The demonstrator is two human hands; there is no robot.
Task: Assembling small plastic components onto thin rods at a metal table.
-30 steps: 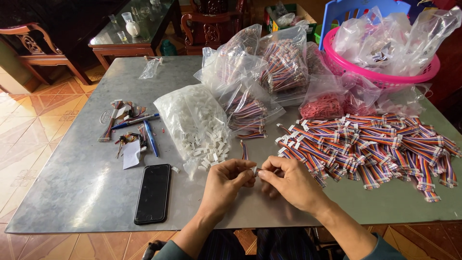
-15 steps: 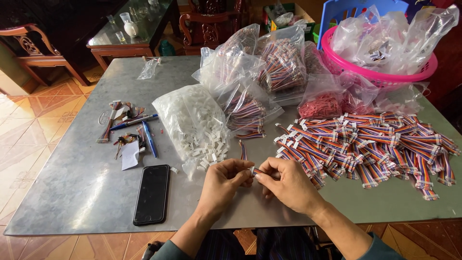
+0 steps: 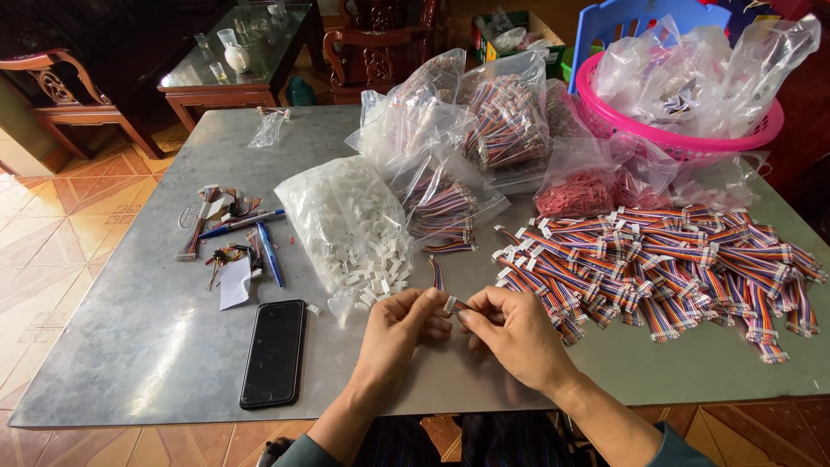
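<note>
Lying flat at the left of the grey table (image 3: 130,363), a black phone (image 3: 274,352) is noted; a bag of white connectors (image 3: 346,227) is spilled open just beyond the left hand (image 3: 399,330). A small white connector (image 3: 450,303) is pinched between left hand and right hand (image 3: 512,333), fingertips pressed together. Striped ribbon cables (image 3: 657,268) are heaped at the right

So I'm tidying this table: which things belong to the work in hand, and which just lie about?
In use: left hand, right hand, white connector, bag of white connectors, pile of striped cables.
Lying about: phone, blue pen, pink basket.
</note>
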